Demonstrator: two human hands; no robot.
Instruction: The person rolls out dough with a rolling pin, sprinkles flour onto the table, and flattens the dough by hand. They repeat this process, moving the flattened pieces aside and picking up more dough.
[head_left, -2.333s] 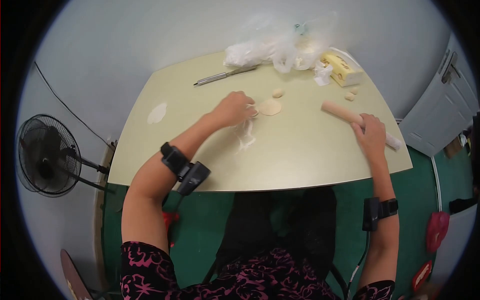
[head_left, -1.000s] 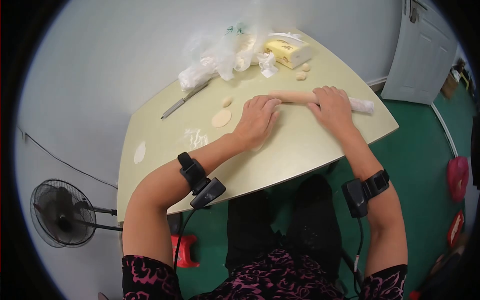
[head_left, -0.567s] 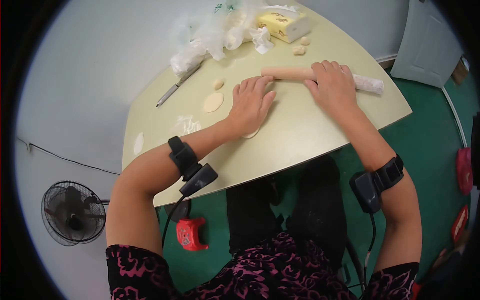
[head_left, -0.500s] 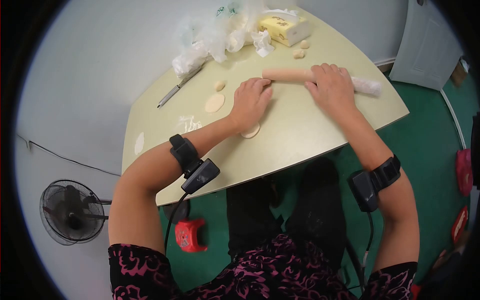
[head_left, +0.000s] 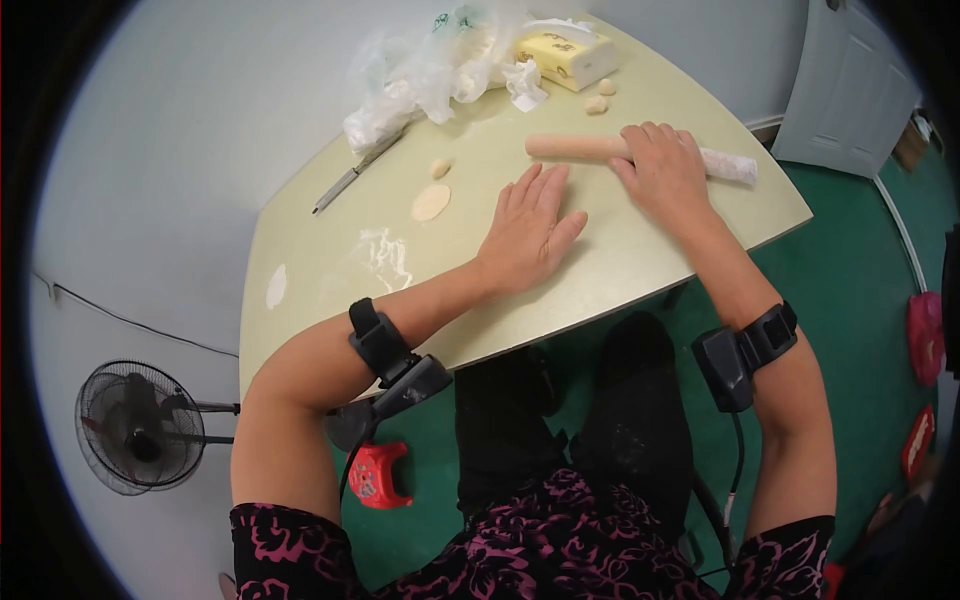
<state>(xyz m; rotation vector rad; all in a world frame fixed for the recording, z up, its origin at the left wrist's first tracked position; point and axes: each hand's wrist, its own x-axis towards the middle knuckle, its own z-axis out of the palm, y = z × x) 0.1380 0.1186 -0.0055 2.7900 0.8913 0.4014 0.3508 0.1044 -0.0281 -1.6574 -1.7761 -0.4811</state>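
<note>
Much bare table [head_left: 330,300] around left hand [head_left: 530,235], fingers spread flat near edge; right hand [head_left: 665,172] fingers together over rolling pin [head_left: 570,147].

1. Left hand [head_left: 528,228] lies flat on the table [head_left: 620,262], palm down, fingers spread.
2. Right hand [head_left: 665,172] rests palm down across the rolling pin [head_left: 572,147], fingers laid over it.
3. A flat dough disc [head_left: 431,202] and a dough ball [head_left: 440,167] lie left of the left hand, apart from it.
4. Knife [head_left: 350,178] and plastic bag [head_left: 420,75] lie at the far edge.
</note>
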